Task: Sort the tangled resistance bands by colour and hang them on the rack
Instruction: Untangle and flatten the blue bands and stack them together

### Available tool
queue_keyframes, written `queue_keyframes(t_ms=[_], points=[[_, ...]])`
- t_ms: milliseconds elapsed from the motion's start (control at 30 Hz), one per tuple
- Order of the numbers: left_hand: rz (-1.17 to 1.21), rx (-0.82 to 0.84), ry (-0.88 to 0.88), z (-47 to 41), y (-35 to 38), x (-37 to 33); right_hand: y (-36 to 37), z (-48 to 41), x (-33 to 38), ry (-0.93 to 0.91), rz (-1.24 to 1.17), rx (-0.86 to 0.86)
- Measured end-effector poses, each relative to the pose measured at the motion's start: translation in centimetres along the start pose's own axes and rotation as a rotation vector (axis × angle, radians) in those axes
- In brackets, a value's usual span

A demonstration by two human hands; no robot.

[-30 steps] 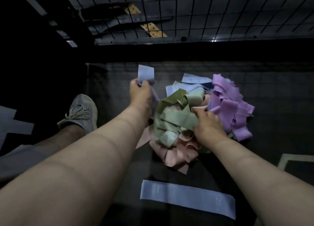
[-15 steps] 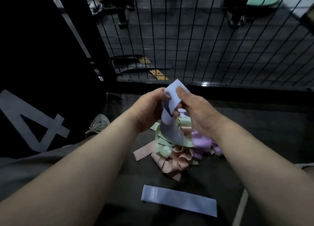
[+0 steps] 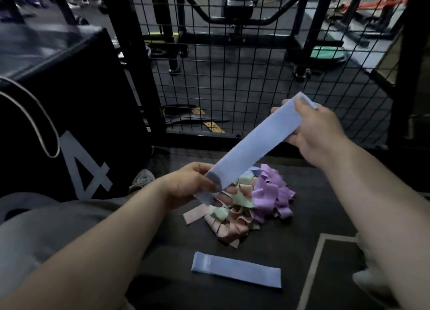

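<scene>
While left hand (image 3: 188, 185) and right hand (image 3: 314, 128) pinch one blue band (image 3: 251, 144) taut, another blue band (image 3: 236, 269) lies sorted; pile (image 3: 251, 200) remains, apparently none hung.

The left hand (image 3: 186, 184), right hand (image 3: 318, 135) and forearms (image 3: 104, 240) are bare; the person wears a grey garment (image 3: 46, 221) and a grey laced sneaker (image 3: 142, 179).

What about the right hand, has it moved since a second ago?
Yes. The right hand lifted off the pile of bands, up and rightward, gripping a blue band.
</scene>
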State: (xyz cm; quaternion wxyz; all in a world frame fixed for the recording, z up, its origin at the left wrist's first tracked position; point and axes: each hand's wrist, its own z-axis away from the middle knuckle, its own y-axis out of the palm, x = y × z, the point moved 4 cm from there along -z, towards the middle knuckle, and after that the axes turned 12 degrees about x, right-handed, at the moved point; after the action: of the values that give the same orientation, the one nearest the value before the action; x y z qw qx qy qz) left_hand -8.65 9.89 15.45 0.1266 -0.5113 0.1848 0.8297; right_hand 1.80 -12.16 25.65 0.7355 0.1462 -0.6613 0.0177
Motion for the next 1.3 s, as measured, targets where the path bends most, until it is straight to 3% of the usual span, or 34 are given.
queue_keyframes(t_ms=[133, 300, 467, 600, 700, 900, 1100, 1300], points=[[0.014, 0.025, 0.074, 2.5, 0.5, -1.1, -1.5, 1.8, 1.0, -0.015, -0.039, -0.045], [0.084, -0.092, 0.173, 4.9, 0.3, -2.0, -2.9, 3.5, 1.6, -0.005, -0.018, -0.008], [-0.103, -0.453, 0.332, 6.8, -2.1, -2.6, -5.4, 5.1, 1.7, 0.048, 0.307, 0.150], [-0.011, -0.637, 0.559, 9.0, -2.9, -3.7, -6.7, 7.2, 2.3, 0.068, 0.646, 0.309], [0.012, -0.607, 0.639, 9.8, -3.0, -4.3, -6.6, 8.3, 1.9, 0.091, 0.471, 0.342], [0.046, -0.534, 0.645, 10.0, -3.0, -3.9, -6.8, 8.5, 1.5, -0.065, 0.173, 0.230], [0.097, -0.489, 0.653, 9.8, -2.3, -3.7, -7.2, 8.6, 0.8, -0.237, 0.261, 0.050], [0.093, -0.530, 0.597, 9.7, -3.1, -3.2, -8.0, 8.5, 0.2, -0.188, 0.188, -0.007]])
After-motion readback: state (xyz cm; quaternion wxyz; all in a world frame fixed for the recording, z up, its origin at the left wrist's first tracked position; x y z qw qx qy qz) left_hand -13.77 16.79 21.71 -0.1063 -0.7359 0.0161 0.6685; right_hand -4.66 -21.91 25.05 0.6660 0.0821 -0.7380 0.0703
